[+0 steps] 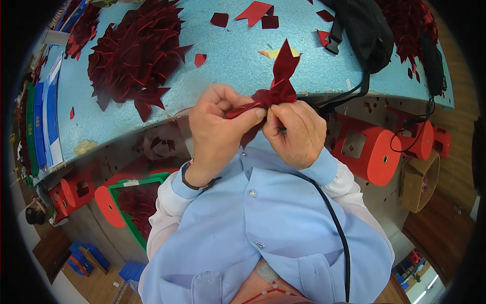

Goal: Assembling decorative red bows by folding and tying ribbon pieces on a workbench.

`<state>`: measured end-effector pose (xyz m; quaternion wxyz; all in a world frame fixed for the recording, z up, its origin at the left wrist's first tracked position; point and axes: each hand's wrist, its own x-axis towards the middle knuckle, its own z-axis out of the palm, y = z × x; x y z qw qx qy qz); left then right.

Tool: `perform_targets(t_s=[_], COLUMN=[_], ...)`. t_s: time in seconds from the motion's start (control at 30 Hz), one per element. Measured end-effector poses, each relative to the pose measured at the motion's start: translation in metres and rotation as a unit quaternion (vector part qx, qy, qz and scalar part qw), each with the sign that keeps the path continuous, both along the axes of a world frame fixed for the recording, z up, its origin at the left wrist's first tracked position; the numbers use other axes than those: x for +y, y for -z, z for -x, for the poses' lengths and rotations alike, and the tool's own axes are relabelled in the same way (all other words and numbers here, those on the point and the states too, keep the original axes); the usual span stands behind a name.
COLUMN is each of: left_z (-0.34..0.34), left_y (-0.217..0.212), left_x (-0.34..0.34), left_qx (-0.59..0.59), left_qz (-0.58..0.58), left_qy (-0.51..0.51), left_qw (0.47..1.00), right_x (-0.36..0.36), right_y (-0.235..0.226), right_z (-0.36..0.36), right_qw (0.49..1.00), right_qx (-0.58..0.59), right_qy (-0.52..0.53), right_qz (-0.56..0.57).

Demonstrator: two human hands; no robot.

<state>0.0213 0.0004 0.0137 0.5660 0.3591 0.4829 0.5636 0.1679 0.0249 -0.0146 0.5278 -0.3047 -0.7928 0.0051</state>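
Between my hands is a dark red velvet ribbon bow (283, 76), held just off the near edge of the blue table (223, 61). One of its pointed tails stands up and another hangs below. My left hand (217, 121) pinches the left loop between thumb and fingers. With thumb and fingertips closed at the lower side of the knot, my right hand (298, 129) grips the bow too. The fingertips of the right hand are partly hidden from view. A large heap of dark red velvet bows (136, 50) lies on the table to the left of my hands.
Ribbon scraps (219, 20) lie about the far tabletop. A black bag (362, 30) with straps sits at the right, before another red heap (407, 25). Under the table stand red stools (369, 152), a cardboard box (417, 182) and a green crate (119, 195) holding red ribbon.
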Motion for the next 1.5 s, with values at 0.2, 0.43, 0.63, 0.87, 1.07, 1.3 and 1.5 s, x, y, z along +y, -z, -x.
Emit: perform_targets(t_s=[0.2, 0.43, 0.63, 0.87, 1.07, 1.3, 1.5], left_z=[0.003, 0.016, 0.017, 0.009, 0.017, 0.018, 0.014], left_y=[0.008, 0.007, 0.015, -0.006, 0.000, 0.008, 0.006], left_x=[-0.004, 0.007, 0.007, 0.005, 0.015, 0.016, 0.014], left_qx=[0.047, -0.213, -0.281, -0.052, 0.002, 0.012, 0.068], left_qz=[-0.119, 0.102, 0.155, 0.041, 0.066, 0.041, 0.041], left_qy=[0.015, 0.079, 0.125, 0.130, 0.114, 0.059, 0.048], left_qw=[0.992, 0.968, 0.939, 0.989, 0.991, 0.997, 0.996], right_x=[-0.001, -0.008, -0.007, -0.005, -0.006, -0.005, 0.001], right_y=[-0.007, -0.011, -0.025, -0.016, -0.017, -0.012, -0.012], right_z=[-0.001, -0.012, -0.007, -0.011, -0.011, -0.015, -0.014], right_qw=[1.000, 0.918, 0.739, 0.750, 0.803, 0.902, 0.973], right_qx=[0.010, 0.179, 0.352, 0.276, 0.213, 0.152, 0.046], right_qy=[-0.023, -0.078, -0.171, -0.139, -0.136, -0.100, -0.109], right_qz=[0.012, 0.345, 0.549, 0.585, 0.540, 0.390, 0.197])
